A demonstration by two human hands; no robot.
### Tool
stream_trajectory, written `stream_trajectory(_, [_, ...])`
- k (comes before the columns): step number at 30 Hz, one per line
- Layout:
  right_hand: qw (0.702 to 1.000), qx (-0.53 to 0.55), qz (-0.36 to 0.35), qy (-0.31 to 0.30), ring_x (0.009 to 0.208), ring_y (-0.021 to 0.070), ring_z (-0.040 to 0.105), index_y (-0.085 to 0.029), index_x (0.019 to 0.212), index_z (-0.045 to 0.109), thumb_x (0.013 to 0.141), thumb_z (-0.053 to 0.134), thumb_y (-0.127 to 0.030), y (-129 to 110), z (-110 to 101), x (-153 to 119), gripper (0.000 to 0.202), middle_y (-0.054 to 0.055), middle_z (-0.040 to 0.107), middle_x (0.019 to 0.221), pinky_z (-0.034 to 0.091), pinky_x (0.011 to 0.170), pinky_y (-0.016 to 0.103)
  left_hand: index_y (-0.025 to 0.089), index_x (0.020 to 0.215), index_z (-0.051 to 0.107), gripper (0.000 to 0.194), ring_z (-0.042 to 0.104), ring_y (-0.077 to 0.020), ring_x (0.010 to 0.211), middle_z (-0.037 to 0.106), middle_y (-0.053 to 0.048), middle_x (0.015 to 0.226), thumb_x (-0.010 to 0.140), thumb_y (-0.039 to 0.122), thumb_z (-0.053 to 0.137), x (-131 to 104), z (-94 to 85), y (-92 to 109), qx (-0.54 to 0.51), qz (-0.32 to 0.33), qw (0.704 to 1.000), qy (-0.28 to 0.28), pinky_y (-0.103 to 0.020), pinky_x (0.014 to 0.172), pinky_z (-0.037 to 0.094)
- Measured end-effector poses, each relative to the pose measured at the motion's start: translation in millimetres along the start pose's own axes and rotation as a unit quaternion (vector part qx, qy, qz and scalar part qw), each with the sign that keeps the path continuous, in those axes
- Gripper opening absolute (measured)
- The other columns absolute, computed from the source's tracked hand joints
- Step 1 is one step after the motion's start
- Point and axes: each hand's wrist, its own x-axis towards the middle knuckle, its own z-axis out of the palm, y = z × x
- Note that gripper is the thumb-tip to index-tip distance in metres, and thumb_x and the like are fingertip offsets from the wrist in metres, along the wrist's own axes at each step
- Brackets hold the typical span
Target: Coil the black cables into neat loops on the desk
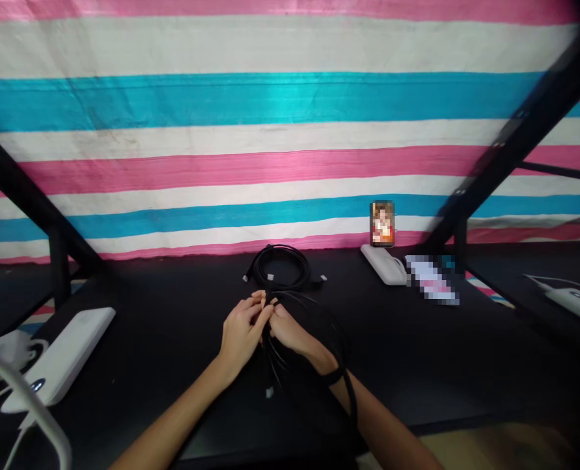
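A coiled black cable (351,391) is gathered between my two hands, with its loops hanging over my right wrist. My left hand (242,328) is closed, its fingertips pinching the cable where the strands come together. Right against it, my right hand (290,328) is also closed around the bundle; its fingers are partly hidden. A pale plug end (269,392) dangles below the hands. Just beyond my fingers, a second coil of black cable (257,264) lies on the black table (172,313), with light-coloured connectors around it.
On the left sit a white power bank (69,356) and a curved white tube (40,411). Toward the right stand a small screen (383,223), a white device (383,264) and a blurred packet (432,281). Black frame bars (510,143) slope upward before a striped sheet (270,98).
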Motion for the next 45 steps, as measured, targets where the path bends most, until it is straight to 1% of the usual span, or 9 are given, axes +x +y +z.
stream_trajectory(5, [0.999, -0.012, 0.02, -0.046, 0.04, 0.0109, 0.048, -0.022, 0.136, 0.029, 0.084, 0.041, -0.024, -2, 0, -2, 0.054, -0.001, 0.058, 0.068, 0.042, 0.04, 0.025, 0.019, 0.076, 0.068, 0.031, 0.058, -0.0181, 0.084, 0.064, -0.004, 0.09, 0.082, 0.044, 0.05, 0, -0.1, 0, -0.005, 0.005, 1.0, -0.001, -0.029, 0.076, 0.044])
stream_trajectory(11, [0.996, -0.071, -0.046, -0.005, 0.057, 0.0126, 0.055, -0.027, 0.123, 0.05, 0.085, 0.046, -0.032, -2, -6, -2, 0.039, 0.002, 0.063, 0.082, 0.05, 0.057, 0.027, 0.018, 0.079, 0.059, 0.026, 0.056, -0.0137, 0.073, 0.057, -0.003, 0.085, 0.086, 0.039, 0.044, -3, 4.5, 6, -0.107, -0.026, 0.994, 0.017, -0.025, 0.068, 0.042])
stream_trajectory(19, [0.992, 0.085, 0.007, -0.096, 0.077, 0.0177, 0.064, -0.016, 0.115, 0.056, 0.085, 0.041, -0.053, -19, -18, 1, 0.049, 0.01, 0.066, 0.09, 0.053, 0.067, 0.031, 0.019, 0.067, 0.044, 0.023, 0.044, -0.008, 0.044, 0.045, 0.006, 0.052, 0.083, 0.035, 0.047, 10, -9.7, -11, -0.29, -0.117, 0.943, 0.119, -0.019, 0.043, 0.037])
stream_trajectory(24, [0.985, 0.172, -0.004, -0.014, 0.068, 0.0197, 0.066, -0.019, 0.132, 0.039, 0.082, 0.008, -0.068, -45, -38, -5, 0.077, 0.013, 0.066, 0.093, 0.054, 0.057, 0.034, 0.02, 0.061, 0.042, 0.032, 0.031, -0.0061, 0.029, 0.032, 0.01, 0.039, 0.077, 0.044, 0.055, 19, -20.7, -18, -0.354, -0.167, 0.914, 0.104, -0.018, 0.029, 0.029])
stream_trajectory(27, [0.994, 0.078, -0.042, 0.066, 0.059, 0.0161, 0.065, -0.027, 0.139, 0.022, 0.077, 0.044, -0.063, -45, -43, -6, 0.075, 0.008, 0.065, 0.098, 0.052, 0.045, 0.027, 0.019, 0.055, 0.042, 0.037, 0.031, -0.0068, 0.026, 0.031, 0.01, 0.034, 0.074, 0.047, 0.058, 19, -18.7, -17, -0.361, -0.202, 0.909, 0.044, -0.02, 0.03, 0.029])
stream_trajectory(30, [0.988, -0.071, -0.074, 0.117, 0.045, 0.0101, 0.058, -0.023, 0.124, 0.048, 0.064, 0.069, -0.045, -36, -42, -5, 0.067, 0.002, 0.064, 0.079, 0.044, 0.037, 0.018, 0.02, 0.046, 0.035, 0.045, 0.035, -0.0074, 0.025, 0.031, 0.008, 0.029, 0.076, 0.047, 0.056, 18, -16.0, -14, -0.356, -0.215, 0.909, -0.006, -0.021, 0.034, 0.028])
stream_trajectory(34, [0.976, -0.159, -0.078, 0.126, 0.028, 0.0064, 0.041, -0.014, 0.077, 0.067, 0.072, 0.061, -0.047, -31, -40, -3, 0.034, -0.006, 0.044, 0.04, 0.029, 0.027, 0.015, 0.019, 0.041, 0.029, 0.052, 0.039, -0.0069, 0.028, 0.03, 0.006, 0.028, 0.08, 0.045, 0.053, 18, -19.9, -10, -0.395, -0.204, 0.892, -0.088, -0.021, 0.042, 0.03])
stream_trajectory(42, [0.953, 0.046, -0.127, 0.272, 0.028, 0.0027, 0.025, -0.016, 0.081, 0.062, 0.073, 0.059, -0.052, -32, -46, 2, 0.038, -0.011, 0.03, 0.037, 0.018, 0.027, 0.015, 0.017, 0.043, 0.035, 0.048, 0.057, -0.0106, 0.056, 0.055, -0.002, 0.048, 0.08, 0.041, 0.054, 17, -25.3, 5, -0.489, -0.185, 0.841, -0.14, -0.021, 0.059, 0.04])
stream_trajectory(45, [0.948, 0.083, -0.14, 0.272, 0.028, 0.0025, 0.026, -0.017, 0.079, 0.058, 0.074, 0.058, -0.053, -31, -48, 4, 0.036, -0.011, 0.03, 0.038, 0.02, 0.028, 0.014, 0.018, 0.047, 0.036, 0.047, 0.057, -0.0106, 0.054, 0.044, 0.003, 0.041, 0.082, 0.046, 0.049, 15, -23.1, 7, -0.52, -0.187, 0.823, -0.128, -0.021, 0.059, 0.041])
